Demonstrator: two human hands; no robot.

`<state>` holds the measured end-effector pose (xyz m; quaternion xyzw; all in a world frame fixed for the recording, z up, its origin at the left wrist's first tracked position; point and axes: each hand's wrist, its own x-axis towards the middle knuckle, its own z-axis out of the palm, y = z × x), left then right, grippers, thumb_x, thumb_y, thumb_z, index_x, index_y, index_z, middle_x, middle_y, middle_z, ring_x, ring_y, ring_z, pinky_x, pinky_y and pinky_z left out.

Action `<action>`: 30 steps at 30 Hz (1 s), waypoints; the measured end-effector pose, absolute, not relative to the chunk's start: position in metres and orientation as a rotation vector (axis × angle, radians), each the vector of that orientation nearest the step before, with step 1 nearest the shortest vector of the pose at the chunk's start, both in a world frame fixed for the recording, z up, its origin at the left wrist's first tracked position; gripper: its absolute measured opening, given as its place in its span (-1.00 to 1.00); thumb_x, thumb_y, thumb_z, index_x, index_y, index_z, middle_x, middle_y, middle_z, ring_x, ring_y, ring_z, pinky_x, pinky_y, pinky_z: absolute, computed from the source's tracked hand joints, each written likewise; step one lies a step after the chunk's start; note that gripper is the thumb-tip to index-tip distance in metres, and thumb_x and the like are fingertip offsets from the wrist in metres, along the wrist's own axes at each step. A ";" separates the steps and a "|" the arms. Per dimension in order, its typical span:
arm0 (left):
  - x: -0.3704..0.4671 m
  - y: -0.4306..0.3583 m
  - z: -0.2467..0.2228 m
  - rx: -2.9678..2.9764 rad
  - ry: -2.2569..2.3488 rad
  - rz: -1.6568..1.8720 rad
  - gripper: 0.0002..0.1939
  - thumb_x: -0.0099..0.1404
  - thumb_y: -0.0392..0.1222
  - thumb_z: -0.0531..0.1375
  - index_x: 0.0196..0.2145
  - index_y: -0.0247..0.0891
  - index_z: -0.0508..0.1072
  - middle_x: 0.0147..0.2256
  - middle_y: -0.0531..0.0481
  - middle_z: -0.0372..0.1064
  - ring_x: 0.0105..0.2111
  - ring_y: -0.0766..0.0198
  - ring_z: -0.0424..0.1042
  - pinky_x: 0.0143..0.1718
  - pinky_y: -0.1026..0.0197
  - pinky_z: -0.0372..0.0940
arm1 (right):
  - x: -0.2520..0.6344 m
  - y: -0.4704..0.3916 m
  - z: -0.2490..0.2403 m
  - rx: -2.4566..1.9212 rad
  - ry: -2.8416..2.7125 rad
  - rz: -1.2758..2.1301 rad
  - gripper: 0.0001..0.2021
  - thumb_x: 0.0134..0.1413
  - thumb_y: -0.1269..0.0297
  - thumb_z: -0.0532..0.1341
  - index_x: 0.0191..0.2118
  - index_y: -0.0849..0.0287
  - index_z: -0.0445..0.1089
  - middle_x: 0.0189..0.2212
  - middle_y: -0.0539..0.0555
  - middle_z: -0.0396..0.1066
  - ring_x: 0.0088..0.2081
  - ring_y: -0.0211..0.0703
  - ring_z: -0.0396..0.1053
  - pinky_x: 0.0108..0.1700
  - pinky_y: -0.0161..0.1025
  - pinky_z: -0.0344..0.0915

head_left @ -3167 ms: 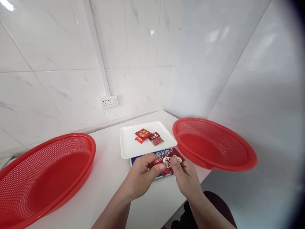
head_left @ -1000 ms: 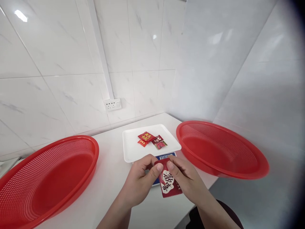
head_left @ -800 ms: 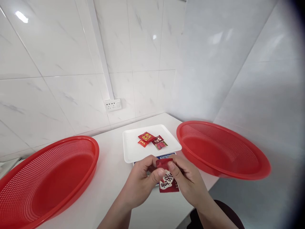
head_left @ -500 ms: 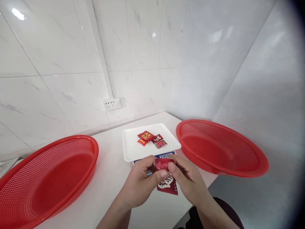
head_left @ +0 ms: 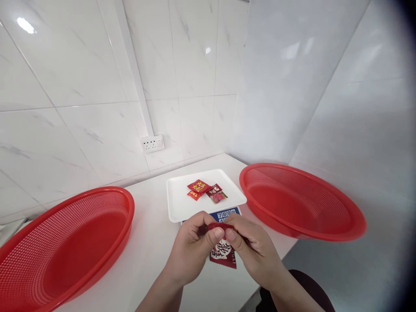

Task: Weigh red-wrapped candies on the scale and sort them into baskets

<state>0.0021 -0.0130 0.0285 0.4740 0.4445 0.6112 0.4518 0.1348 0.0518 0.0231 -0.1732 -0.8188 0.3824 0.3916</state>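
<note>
Between my two hands is a dark red candy packet [head_left: 223,255] with white patches and dark lettering, its lower end hanging below my thumbs. My left hand [head_left: 193,247] pinches its upper part from the left, and my right hand [head_left: 251,247] grips it from the right. Both thumbs nearly meet over it, and the packet's top edge is folded towards me. Behind my hands, several small red and brown packets [head_left: 199,186] lie in a pile on the white tray [head_left: 180,203]. The tray rests on a scale with a blue keypad [head_left: 224,213], partly hidden by my hands.
A red mesh basket [head_left: 87,247] stands at the left of the white table [head_left: 149,242]. Another red basket [head_left: 302,201] sits at the right, reaching past the table's edge. A tiled wall with a socket [head_left: 152,144] rises behind.
My thumbs have come closer together and the packet's upper part has folded over, so its pinkish-red face no longer shows. My hands and the packet shifted slightly.
</note>
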 end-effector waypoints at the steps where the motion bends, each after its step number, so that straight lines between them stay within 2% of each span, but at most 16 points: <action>1: 0.002 -0.012 0.028 1.159 1.086 1.523 -0.69 0.14 -0.01 0.19 -0.53 -0.29 0.23 -0.61 0.14 0.18 -0.60 0.44 0.13 -0.58 0.37 0.05 | 0.134 0.052 0.022 -0.418 -2.071 0.981 -0.71 0.20 0.21 -0.02 -0.49 0.16 0.25 -0.58 -0.04 0.16 -0.52 -0.29 0.14 -0.48 -0.34 0.10; 9: 0.002 -0.008 0.025 1.138 1.180 1.570 -0.68 0.13 -0.01 0.21 -0.54 -0.28 0.22 -0.63 0.16 0.13 -0.61 0.45 0.08 -0.58 0.37 0.02 | 0.132 0.055 0.024 -0.554 -1.954 1.142 -0.76 0.14 0.13 0.06 -0.44 0.16 0.26 -0.57 -0.07 0.19 -0.54 -0.32 0.15 -0.52 -0.38 0.14; 18: 0.000 -0.008 0.029 1.231 1.247 1.627 -0.81 0.13 -0.11 0.22 -0.48 -0.28 0.37 -0.46 0.06 0.21 -0.44 0.35 0.23 -0.41 0.29 0.18 | 0.132 0.058 0.021 -0.501 -1.878 0.887 -0.84 0.12 0.27 0.10 -0.46 0.14 0.25 -0.53 -0.02 0.27 -0.49 -0.28 0.23 -0.47 -0.35 0.19; 24: -0.003 -0.011 0.025 1.259 1.057 1.649 -0.89 0.14 -0.19 0.23 -0.49 -0.26 0.41 -0.48 0.08 0.23 -0.47 0.37 0.23 -0.44 0.32 0.16 | 0.135 0.056 0.023 -0.363 -1.857 0.959 -0.87 0.10 0.32 0.11 -0.46 0.13 0.27 -0.54 -0.04 0.25 -0.51 -0.29 0.20 -0.48 -0.36 0.17; 30: -0.003 -0.010 0.026 1.224 1.005 1.622 -0.87 0.14 -0.20 0.23 -0.51 -0.28 0.40 -0.52 0.10 0.21 -0.51 0.42 0.19 -0.49 0.35 0.13 | 0.137 0.055 0.022 -0.341 -1.828 1.022 -0.86 0.11 0.31 0.11 -0.47 0.14 0.27 -0.56 -0.06 0.21 -0.53 -0.32 0.18 -0.50 -0.38 0.16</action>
